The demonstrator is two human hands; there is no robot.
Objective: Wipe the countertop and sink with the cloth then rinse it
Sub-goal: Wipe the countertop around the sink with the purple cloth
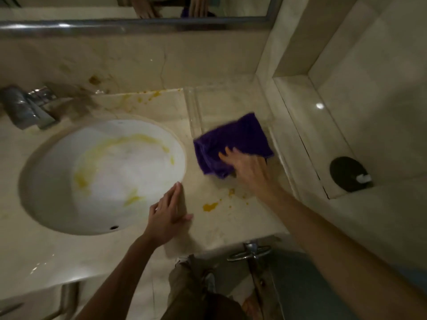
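A purple cloth lies on the beige marble countertop, right of the sink. My right hand presses flat on the cloth's near edge, fingers spread over it. My left hand rests flat on the counter at the sink's right rim, holding nothing. The round white sink carries yellow smears across its bowl. Yellow-orange stains dot the counter near the front edge, and more yellow spots sit by the back wall.
A chrome tap stands at the left behind the sink. A clear tray sits on the counter under the cloth's far side. A mirror runs along the top. To the right, a lower ledge holds a dark round object.
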